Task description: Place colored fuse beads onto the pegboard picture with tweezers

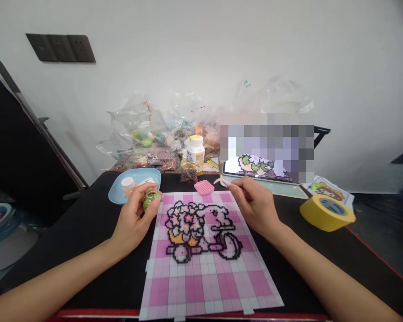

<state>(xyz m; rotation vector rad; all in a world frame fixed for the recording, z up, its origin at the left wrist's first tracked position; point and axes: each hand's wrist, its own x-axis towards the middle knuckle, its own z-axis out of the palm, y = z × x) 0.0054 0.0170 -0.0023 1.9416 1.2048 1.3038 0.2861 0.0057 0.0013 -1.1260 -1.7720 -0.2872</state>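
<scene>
Between the thumb and fingers of my left hand [136, 219] is a small clear jar [151, 200] of green beads, held above the pegboard's upper left corner. My right hand [255, 203] grips pink tweezers [223, 181], their bent tip pointing left over a small pink ridged tray [204, 188]. Below both hands lies the pegboard [198, 288] on a pink and white checked pattern. On it, beads form a white animal on a tricycle with a load of flowers, outlined in black; part of the basket is orange.
A blue plate [114, 191] holds a white-capped bottle [128, 183]. Behind stand a white bottle with a yellow cap [196, 154], a jar of dark beads [188, 172] and bags of beads [151, 156]. A tablet [255, 167] shows a pixel picture. Yellow tape [317, 214] lies at right.
</scene>
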